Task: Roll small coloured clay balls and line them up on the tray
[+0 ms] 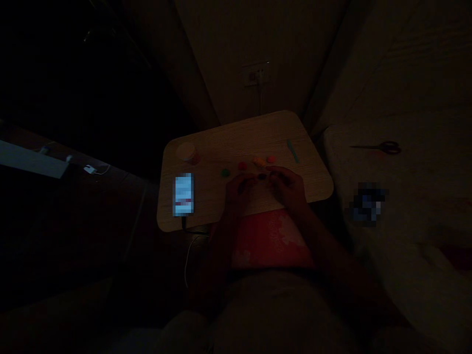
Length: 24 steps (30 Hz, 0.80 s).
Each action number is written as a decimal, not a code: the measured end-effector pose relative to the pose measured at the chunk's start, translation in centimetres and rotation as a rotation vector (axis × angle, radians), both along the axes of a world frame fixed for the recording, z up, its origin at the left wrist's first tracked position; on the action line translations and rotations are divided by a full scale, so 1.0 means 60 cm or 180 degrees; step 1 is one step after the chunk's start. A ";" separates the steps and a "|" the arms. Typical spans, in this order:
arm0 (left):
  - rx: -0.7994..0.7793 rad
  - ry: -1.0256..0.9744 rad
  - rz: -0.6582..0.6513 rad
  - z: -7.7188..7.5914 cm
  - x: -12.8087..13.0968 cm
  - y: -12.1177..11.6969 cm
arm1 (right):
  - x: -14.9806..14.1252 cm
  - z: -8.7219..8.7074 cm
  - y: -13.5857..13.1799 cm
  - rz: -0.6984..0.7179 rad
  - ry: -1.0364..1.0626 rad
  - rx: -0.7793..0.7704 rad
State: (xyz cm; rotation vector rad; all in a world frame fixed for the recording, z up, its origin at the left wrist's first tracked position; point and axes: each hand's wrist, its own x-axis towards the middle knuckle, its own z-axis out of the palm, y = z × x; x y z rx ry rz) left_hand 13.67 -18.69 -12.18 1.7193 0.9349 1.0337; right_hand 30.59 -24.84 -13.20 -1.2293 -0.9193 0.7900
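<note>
The picture is very dark. My left hand [238, 191] rests over the front of a small wooden table [228, 137], fingers curved and apart, with nothing visible in them. To its right, my right hand [289, 186] is open too, its index finger stretched toward the middle. Between the fingertips of both hands lies a dark round lump [262, 176]. Just beyond it sit a yellow-orange piece [259, 162], a pink-orange lump [271, 159] and a red lump [242, 166]. A green lump [225, 172] is left of these. The lumps look like modelling clay.
A lit phone [183, 194] lies at the table's left, below a lidded tub [187, 152]. A teal strip-like tool [292, 151] is at the right. Scissors [383, 147] and a blurred dark item [368, 204] lie on the pale surface beyond. A cable [187, 260] hangs below.
</note>
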 end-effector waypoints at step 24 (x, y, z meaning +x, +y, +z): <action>-0.0049 0.0044 0.0108 -0.005 0.001 0.000 | 0.001 -0.002 0.001 -0.0174 -0.0197 -0.0089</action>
